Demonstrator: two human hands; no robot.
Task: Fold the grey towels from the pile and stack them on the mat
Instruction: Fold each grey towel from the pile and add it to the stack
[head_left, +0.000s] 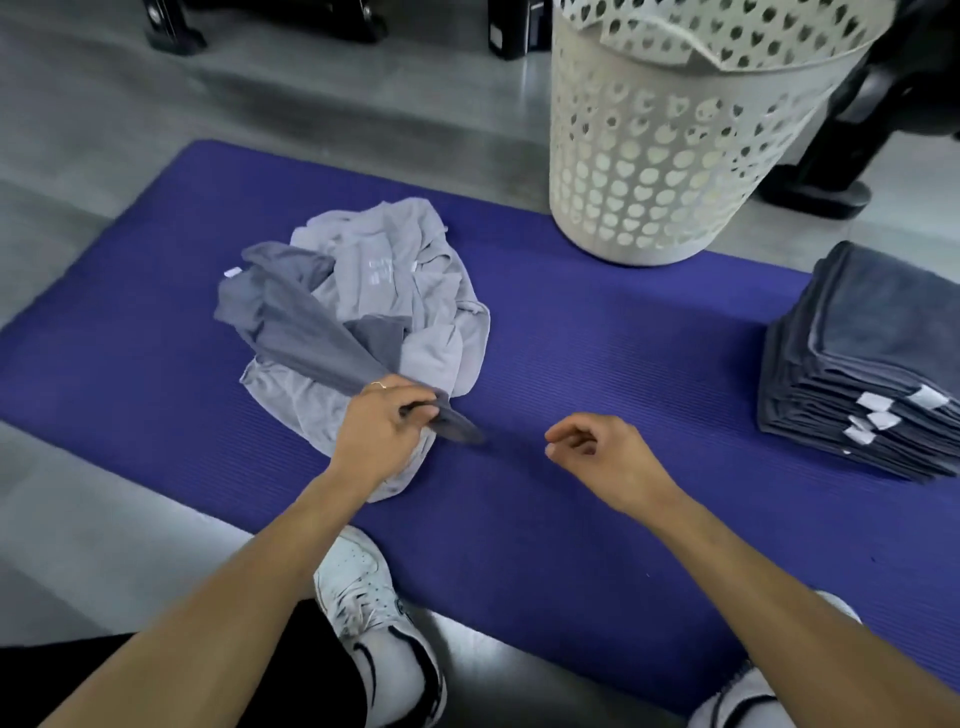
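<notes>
Left hand (387, 423) grips dark grey towel (306, 322) corner over pile (395, 291); right hand (597, 452) loosely curled, grasping nothing, above bare mat (597, 332) left of the folded stack (862, 364).

Towel pile (358, 312) left on mat (597, 364), folded stack (862, 364) right, basket (670, 145) behind.

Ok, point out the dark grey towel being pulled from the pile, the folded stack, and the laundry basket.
dark grey towel (306, 332), head view, on its stretched middle above the pile.
folded stack (878, 332), head view, on the top towel's flat face.
laundry basket (649, 171), head view, on its perforated front wall.
</notes>
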